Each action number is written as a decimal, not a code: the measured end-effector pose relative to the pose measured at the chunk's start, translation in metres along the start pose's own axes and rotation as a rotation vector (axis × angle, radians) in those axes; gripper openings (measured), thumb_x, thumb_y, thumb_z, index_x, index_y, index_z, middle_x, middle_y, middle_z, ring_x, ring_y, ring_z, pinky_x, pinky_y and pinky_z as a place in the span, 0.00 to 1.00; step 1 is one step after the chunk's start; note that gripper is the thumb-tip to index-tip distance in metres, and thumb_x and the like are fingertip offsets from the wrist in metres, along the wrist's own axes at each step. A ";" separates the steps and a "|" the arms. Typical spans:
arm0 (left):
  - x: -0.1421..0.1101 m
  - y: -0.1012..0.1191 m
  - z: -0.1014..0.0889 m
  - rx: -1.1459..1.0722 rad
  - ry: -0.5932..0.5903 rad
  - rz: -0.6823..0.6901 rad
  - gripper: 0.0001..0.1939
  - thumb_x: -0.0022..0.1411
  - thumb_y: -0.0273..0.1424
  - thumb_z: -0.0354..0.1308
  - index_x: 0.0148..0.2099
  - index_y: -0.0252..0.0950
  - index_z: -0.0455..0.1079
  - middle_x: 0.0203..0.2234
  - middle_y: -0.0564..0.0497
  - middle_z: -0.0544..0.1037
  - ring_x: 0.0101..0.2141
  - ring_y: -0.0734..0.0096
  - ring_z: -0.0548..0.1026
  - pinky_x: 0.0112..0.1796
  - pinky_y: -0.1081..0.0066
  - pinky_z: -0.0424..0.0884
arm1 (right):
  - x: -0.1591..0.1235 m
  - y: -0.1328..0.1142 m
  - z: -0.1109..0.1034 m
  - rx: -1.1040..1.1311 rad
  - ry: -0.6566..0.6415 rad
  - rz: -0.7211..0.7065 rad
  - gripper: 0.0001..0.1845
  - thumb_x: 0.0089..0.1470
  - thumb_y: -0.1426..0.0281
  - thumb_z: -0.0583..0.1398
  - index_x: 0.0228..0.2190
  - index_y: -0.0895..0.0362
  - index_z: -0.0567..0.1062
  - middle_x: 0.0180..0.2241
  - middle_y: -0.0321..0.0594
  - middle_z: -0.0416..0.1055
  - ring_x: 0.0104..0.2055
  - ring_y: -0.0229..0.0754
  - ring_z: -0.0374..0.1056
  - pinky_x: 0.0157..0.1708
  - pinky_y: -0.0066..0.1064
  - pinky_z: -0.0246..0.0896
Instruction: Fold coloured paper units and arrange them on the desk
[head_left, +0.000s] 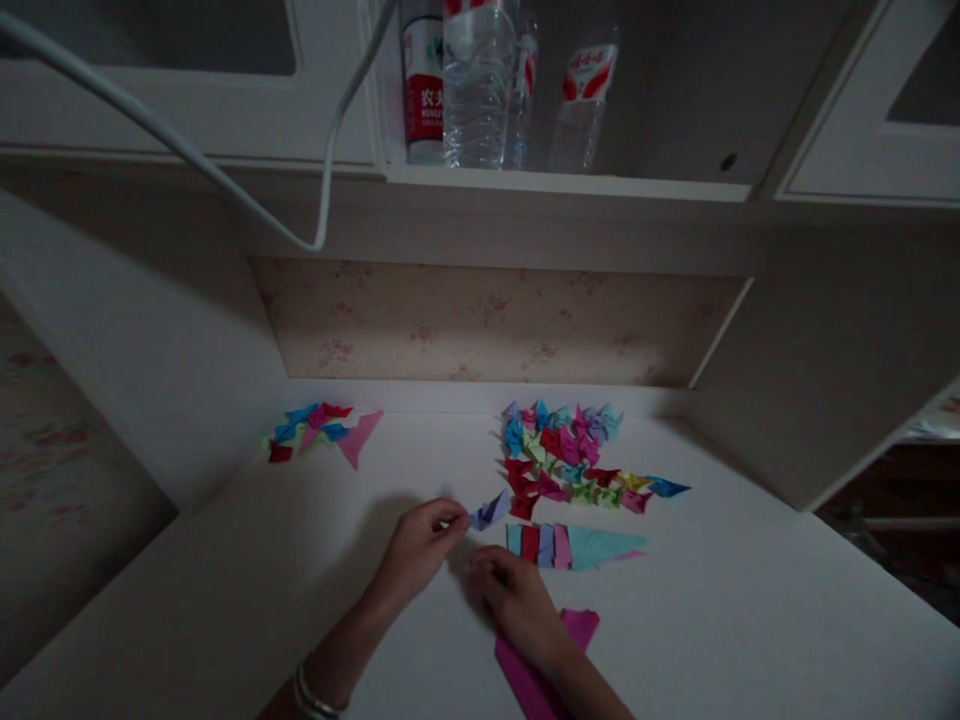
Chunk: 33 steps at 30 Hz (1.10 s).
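Observation:
Between the thumb and fingers of my left hand (429,535) is a small purple folded paper piece (491,511), its pointed end towards the right. Just below and to the right, my right hand (514,595) hovers with curled fingers; whether anything is between them I cannot make out. Under the right wrist lies a magenta paper sheet (525,675). Beyond that hand is a row of folded strips and a teal paper piece (607,546). Many small colourful folded paper pieces (574,440) stand in rows at the back right.
A loose pile of coloured folded papers (319,432) lies at the back left of the white table (247,590). Plastic bottles (480,90) stand on the shelf above. A white cable (225,180) hangs down in front of the cabinet. Side panels border the table.

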<state>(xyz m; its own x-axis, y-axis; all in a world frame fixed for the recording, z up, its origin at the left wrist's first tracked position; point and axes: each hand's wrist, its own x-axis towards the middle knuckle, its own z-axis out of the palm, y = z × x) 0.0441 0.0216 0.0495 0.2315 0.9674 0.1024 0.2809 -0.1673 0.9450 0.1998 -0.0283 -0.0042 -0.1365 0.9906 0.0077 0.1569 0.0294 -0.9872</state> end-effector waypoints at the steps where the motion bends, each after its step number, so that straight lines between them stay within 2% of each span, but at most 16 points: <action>1: 0.008 0.008 0.011 0.055 -0.023 0.052 0.10 0.57 0.34 0.56 0.35 0.34 0.75 0.30 0.49 0.80 0.31 0.69 0.75 0.33 0.76 0.69 | -0.001 -0.002 0.002 -0.053 -0.025 -0.027 0.10 0.54 0.68 0.55 0.31 0.58 0.75 0.20 0.31 0.65 0.20 0.34 0.57 0.20 0.24 0.48; 3: 0.025 0.020 0.035 0.199 -0.069 0.119 0.10 0.58 0.32 0.54 0.37 0.35 0.76 0.33 0.49 0.81 0.34 0.69 0.77 0.36 0.76 0.69 | -0.003 -0.005 0.004 -0.152 -0.053 -0.082 0.09 0.52 0.71 0.55 0.28 0.58 0.76 0.22 0.33 0.67 0.23 0.34 0.59 0.22 0.24 0.49; 7: 0.051 0.030 0.080 0.478 -0.144 0.171 0.11 0.59 0.31 0.53 0.37 0.39 0.77 0.33 0.51 0.82 0.34 0.71 0.77 0.36 0.76 0.68 | -0.003 -0.005 0.002 -0.261 -0.062 -0.110 0.10 0.50 0.74 0.54 0.24 0.60 0.74 0.22 0.33 0.69 0.25 0.35 0.61 0.24 0.24 0.50; 10: 0.063 0.032 0.102 0.549 -0.141 0.164 0.10 0.58 0.30 0.53 0.35 0.39 0.78 0.33 0.49 0.82 0.35 0.67 0.77 0.38 0.73 0.68 | -0.001 -0.001 0.000 -0.288 -0.081 -0.132 0.10 0.47 0.78 0.53 0.24 0.60 0.74 0.23 0.34 0.71 0.26 0.36 0.64 0.25 0.24 0.51; 13: 0.068 0.031 0.115 0.620 -0.141 0.152 0.11 0.58 0.29 0.53 0.34 0.39 0.78 0.34 0.48 0.81 0.38 0.66 0.77 0.40 0.72 0.67 | 0.001 0.003 0.000 -0.294 -0.106 -0.138 0.12 0.44 0.81 0.52 0.25 0.60 0.75 0.26 0.35 0.74 0.29 0.38 0.67 0.26 0.23 0.53; 19: 0.070 0.024 0.123 0.724 -0.125 0.131 0.12 0.59 0.29 0.51 0.36 0.40 0.77 0.39 0.47 0.79 0.40 0.65 0.75 0.41 0.71 0.67 | 0.003 0.007 0.000 -0.344 -0.096 -0.135 0.14 0.41 0.83 0.52 0.25 0.61 0.76 0.27 0.37 0.77 0.29 0.39 0.69 0.25 0.23 0.54; 26: 0.071 0.021 0.121 0.780 -0.119 0.119 0.10 0.59 0.29 0.52 0.35 0.39 0.75 0.40 0.47 0.78 0.40 0.65 0.75 0.41 0.71 0.67 | 0.004 0.008 0.001 -0.365 -0.108 -0.137 0.15 0.42 0.82 0.52 0.28 0.61 0.77 0.30 0.38 0.78 0.32 0.41 0.71 0.29 0.24 0.56; 33: 0.071 0.024 0.118 0.776 -0.097 0.083 0.09 0.58 0.30 0.53 0.37 0.39 0.75 0.40 0.48 0.77 0.40 0.65 0.75 0.41 0.71 0.67 | 0.002 0.004 0.000 -0.402 -0.127 -0.115 0.14 0.43 0.82 0.52 0.26 0.62 0.77 0.27 0.37 0.76 0.32 0.41 0.69 0.28 0.23 0.55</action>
<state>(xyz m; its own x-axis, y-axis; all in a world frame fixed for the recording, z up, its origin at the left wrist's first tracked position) 0.1769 0.0634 0.0425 0.3508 0.9309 0.1021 0.8207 -0.3582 0.4451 0.2004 -0.0258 -0.0086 -0.2906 0.9543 0.0698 0.4983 0.2132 -0.8404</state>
